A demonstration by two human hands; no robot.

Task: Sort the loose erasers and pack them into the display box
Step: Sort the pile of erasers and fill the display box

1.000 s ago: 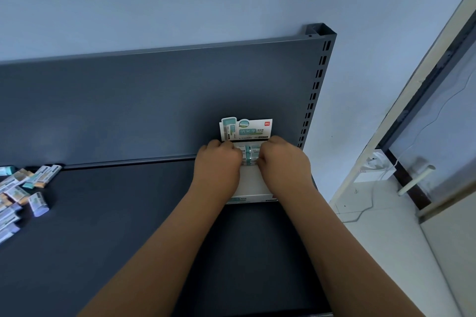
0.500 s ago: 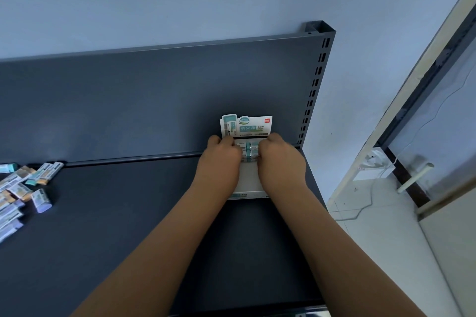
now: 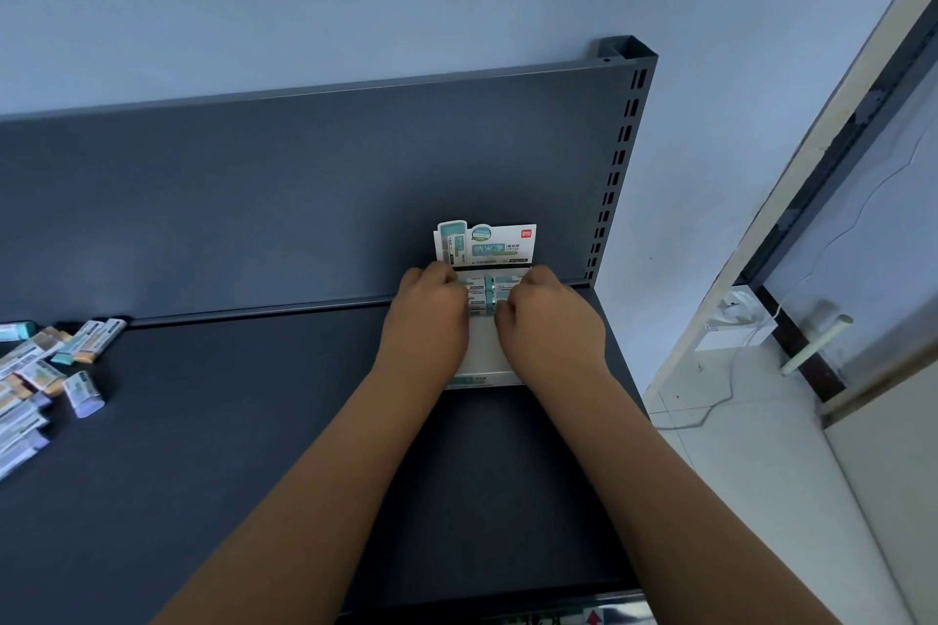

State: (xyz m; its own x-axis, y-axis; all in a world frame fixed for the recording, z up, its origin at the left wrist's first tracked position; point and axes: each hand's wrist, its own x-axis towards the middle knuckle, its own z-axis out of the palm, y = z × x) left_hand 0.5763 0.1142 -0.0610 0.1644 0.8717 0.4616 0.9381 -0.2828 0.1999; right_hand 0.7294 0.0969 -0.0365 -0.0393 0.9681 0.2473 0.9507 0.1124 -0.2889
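Teal-white erasers (image 3: 488,292) between my fingers (image 3: 510,317): left hand (image 3: 431,325), right hand (image 3: 556,327) both curling, gripping row; I'm aiming for even squeeze, seating row flat inside box (image 3: 484,360).

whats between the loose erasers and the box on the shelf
Head view: bare dark shelf. Nothing lies between the erasers and the box except the left hand, right at the box's side.

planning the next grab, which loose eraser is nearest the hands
The orange-tipped eraser by the back panel; it reaches furthest right of the pile, toward the left hand.
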